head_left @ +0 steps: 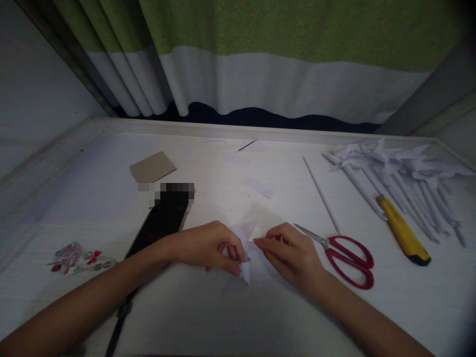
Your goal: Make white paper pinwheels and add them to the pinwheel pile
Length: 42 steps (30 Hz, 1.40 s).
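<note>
A white piece of paper [246, 274] with folded, pointed flaps is between my two hands, low over the table. My left hand [217, 248] pinches it from the left, thumb and fingertips on a curled flap. From the right, my right hand [292, 250] has its thumb and forefinger pressed together at the paper's edge; the fingers hide part of it. Just beyond my right hand lie red-handled scissors [351, 260], their blades slightly apart and pointing toward it. A thin white paper stick [320, 193] rests behind the scissors.
Several white paper pinwheels on sticks [401, 173] are heaped at the right, beside a yellow utility knife [403, 230]. A phone [159, 223] with a strap lies under my left forearm. Brown cardboard [152, 167], paper scraps [258, 187] and small trinkets [82, 259] are around; a curtain [260, 59] hangs behind.
</note>
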Available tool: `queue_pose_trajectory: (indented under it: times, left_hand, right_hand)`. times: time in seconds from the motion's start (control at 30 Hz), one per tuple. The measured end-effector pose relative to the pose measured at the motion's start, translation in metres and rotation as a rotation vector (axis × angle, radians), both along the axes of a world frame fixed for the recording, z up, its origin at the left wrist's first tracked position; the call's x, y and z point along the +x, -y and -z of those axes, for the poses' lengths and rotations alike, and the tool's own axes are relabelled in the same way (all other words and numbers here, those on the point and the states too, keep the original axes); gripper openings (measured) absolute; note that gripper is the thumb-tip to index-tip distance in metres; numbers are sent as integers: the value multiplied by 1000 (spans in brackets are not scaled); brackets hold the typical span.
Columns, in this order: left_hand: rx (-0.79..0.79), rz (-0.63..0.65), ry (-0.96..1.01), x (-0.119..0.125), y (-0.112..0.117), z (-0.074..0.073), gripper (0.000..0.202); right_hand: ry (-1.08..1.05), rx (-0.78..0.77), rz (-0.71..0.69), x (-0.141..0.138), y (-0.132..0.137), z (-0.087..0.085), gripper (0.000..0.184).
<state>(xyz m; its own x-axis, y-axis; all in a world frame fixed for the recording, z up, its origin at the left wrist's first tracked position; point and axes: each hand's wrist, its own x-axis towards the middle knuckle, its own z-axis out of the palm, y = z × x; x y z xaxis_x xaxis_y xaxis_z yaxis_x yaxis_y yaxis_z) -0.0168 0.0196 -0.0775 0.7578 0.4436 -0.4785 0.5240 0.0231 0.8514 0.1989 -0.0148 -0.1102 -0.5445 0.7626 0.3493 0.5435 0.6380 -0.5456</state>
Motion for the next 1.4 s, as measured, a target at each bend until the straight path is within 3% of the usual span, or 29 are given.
queue_pose_trajectory:
  times: [0.13, 0.27, 0.53, 0.77, 1.07, 1.4]
  left_hand:
    - [119, 16, 34, 0, 1, -5, 17]
    - [278, 23, 69, 1, 3, -10, 15]
    - [399, -15, 30, 7, 12, -15, 15]
    - [562, -19, 17, 9, 16, -16, 17]
    - [671, 55, -44, 10, 24, -15, 14]
    - [684, 5, -8, 11, 25, -21, 17]
  right_hand:
    - [54, 21, -37, -2, 4, 0, 24]
    - [30, -81, -53, -9, 10, -6, 26]
    - [-142, -345, 137, -17, 13, -21, 13]
    - [-342, -510, 244, -15, 12, -23, 22]
    - [-469, -483, 240, -16, 16, -25, 20]
    - [-522, -478, 291, -17, 16, -20, 14]
